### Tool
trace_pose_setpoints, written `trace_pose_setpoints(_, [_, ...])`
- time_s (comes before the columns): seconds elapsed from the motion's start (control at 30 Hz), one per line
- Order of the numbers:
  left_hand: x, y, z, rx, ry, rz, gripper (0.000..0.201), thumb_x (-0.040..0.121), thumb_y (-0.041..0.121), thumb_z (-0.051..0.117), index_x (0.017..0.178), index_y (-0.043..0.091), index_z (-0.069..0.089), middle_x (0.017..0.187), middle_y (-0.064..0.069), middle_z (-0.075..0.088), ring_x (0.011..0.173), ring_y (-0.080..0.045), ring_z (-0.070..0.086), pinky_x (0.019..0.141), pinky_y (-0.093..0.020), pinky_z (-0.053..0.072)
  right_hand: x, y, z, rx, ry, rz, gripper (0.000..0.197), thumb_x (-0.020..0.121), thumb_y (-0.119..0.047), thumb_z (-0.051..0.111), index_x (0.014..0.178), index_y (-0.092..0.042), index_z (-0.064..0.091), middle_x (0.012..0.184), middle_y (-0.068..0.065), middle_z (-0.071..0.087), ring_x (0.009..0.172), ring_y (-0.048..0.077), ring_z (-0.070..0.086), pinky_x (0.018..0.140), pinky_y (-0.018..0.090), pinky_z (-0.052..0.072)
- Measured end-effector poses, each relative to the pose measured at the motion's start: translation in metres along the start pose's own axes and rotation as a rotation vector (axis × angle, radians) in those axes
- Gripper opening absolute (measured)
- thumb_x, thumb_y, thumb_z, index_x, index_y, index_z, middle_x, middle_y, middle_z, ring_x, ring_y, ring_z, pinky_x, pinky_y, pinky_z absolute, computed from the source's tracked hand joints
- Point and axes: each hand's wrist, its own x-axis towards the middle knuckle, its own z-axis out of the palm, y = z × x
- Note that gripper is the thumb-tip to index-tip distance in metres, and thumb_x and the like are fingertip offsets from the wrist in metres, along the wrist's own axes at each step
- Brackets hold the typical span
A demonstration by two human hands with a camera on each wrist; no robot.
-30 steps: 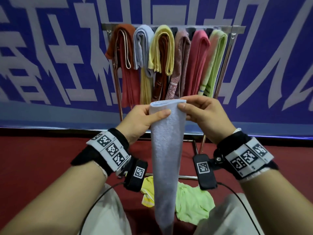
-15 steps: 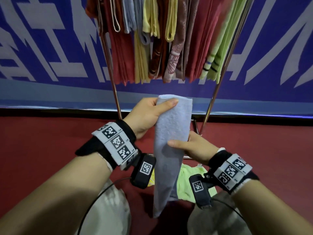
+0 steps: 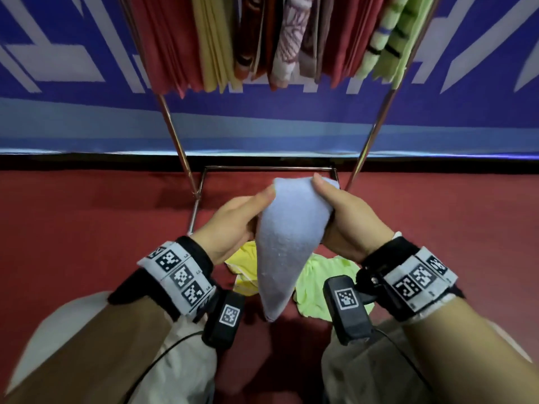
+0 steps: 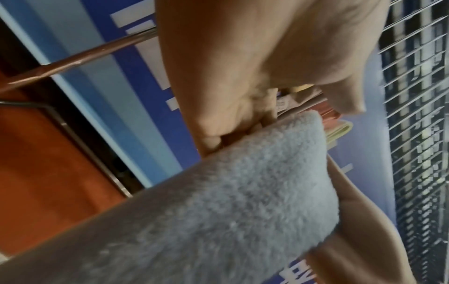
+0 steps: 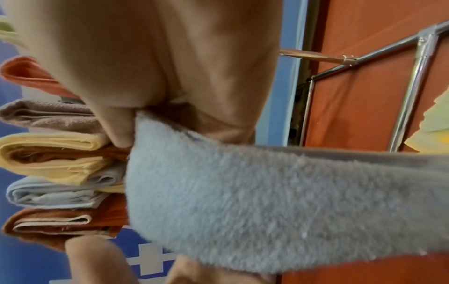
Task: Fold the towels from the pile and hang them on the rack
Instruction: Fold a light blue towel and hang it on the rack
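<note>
Chrome tube rack [image 3: 175, 132] w/ a row of folded hung towels [image 3: 291, 39] fills the top; red carpet floor [image 3: 87, 228] lies below. Pale-blue fluffy towel [image 3: 283, 243] is held low in front of the rack. A sec ago it hung as a long strip; now it's doubled, approx half as long. Small green-and-yellow towel pile [image 3: 320, 281] sits on the floor under it. Left hand [image 3: 233, 225] & right hand [image 3: 350, 220] each pinch its top edge. Folding prob. done; hanging comes next.
</note>
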Motion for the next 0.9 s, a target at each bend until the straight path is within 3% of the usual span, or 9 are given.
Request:
trace_pose_setpoints(0.1, [0.009,-0.018,-0.003,0.24,-0.105,-0.076,0.05,0.074,0.035,0.084,0.105,-0.002,0.072,0.107,-0.011,0.075,0.1,-0.023,0.071,0.094,-0.039,0.055,0.014,0.0,-0.005,0.056,0.052,0.006,0.058,0.096,-0.043,0.051,0.134,0.001,0.059,0.133,0.022,0.065,0.126,0.03,0.062,0.109,0.042,0.046])
trace_pose_setpoints(0.17, [0.015,-0.024,-0.003,0.348,-0.105,-0.095,0.037,0.074,0.02,0.087,0.106,0.005,0.074,0.107,-0.007,0.077,0.104,-0.019,0.071,0.1,-0.046,0.053,0.021,-0.002,-0.007,0.088,0.059,0.004,0.054,0.102,-0.041,0.047,0.134,0.0,0.06,0.131,0.02,0.066,0.123,0.029,0.064,0.107,0.04,0.049])
trace_pose_setpoints(0.33, [0.024,-0.029,0.001,0.475,-0.139,-0.131,0.057,0.059,0.039,0.094,0.106,0.012,0.075,0.104,0.002,0.078,0.104,-0.016,0.072,0.097,-0.048,0.054,0.031,-0.005,-0.018,0.112,0.106,-0.001,0.043,0.106,-0.039,0.046,0.125,-0.005,0.064,0.118,0.014,0.073,0.111,0.024,0.071,0.092,0.036,0.056])
trace_pose_setpoints(0.47, [0.024,-0.025,-0.003,0.456,-0.254,-0.159,0.062,0.058,0.042,0.09,0.112,0.016,0.074,0.109,0.002,0.077,0.107,-0.016,0.07,0.1,-0.046,0.053,0.033,-0.003,-0.02,0.075,0.155,0.054,0.048,0.103,-0.042,0.051,0.125,-0.001,0.066,0.118,0.016,0.073,0.111,0.028,0.071,0.095,0.039,0.056])
trace_pose_setpoints(0.53, [0.021,-0.026,-0.002,0.441,-0.352,-0.178,0.062,0.061,0.039,0.086,0.117,0.017,0.07,0.114,0.001,0.075,0.111,-0.018,0.069,0.101,-0.045,0.053,0.033,-0.003,-0.023,0.067,0.181,0.069,0.049,0.102,-0.042,0.053,0.124,-0.001,0.066,0.117,0.016,0.073,0.11,0.029,0.071,0.097,0.041,0.055])
trace_pose_setpoints(0.6, [0.02,-0.026,-0.001,0.425,-0.429,-0.195,0.053,0.068,0.029,0.085,0.117,0.017,0.069,0.114,0.0,0.075,0.11,-0.017,0.069,0.094,-0.037,0.055,0.033,-0.003,-0.026,0.082,0.199,0.07,0.049,0.102,-0.042,0.055,0.125,0.0,0.066,0.118,0.017,0.073,0.112,0.031,0.07,0.1,0.044,0.054])
trace_pose_setpoints(0.7, [0.016,-0.02,-0.003,0.333,-0.478,-0.174,0.033,0.07,0.012,0.084,0.101,0.018,0.074,0.099,0.0,0.077,0.092,-0.013,0.073,0.078,-0.023,0.055,0.033,-0.005,-0.03,0.105,0.245,0.047,0.044,0.102,-0.039,0.056,0.128,-0.004,0.064,0.112,0.013,0.075,0.108,0.027,0.072,0.095,0.042,0.055])
trace_pose_setpoints(0.9, [0.008,-0.008,-0.015,0.188,-0.485,-0.075,0.035,0.061,0.016,0.081,0.094,0.005,0.076,0.094,-0.009,0.076,0.086,-0.021,0.071,0.077,-0.03,0.055,0.035,-0.005,-0.033,0.112,0.372,0.021,0.044,0.103,-0.038,0.056,0.133,-0.006,0.06,0.101,0.008,0.077,0.094,0.021,0.075,0.073,0.032,0.059])
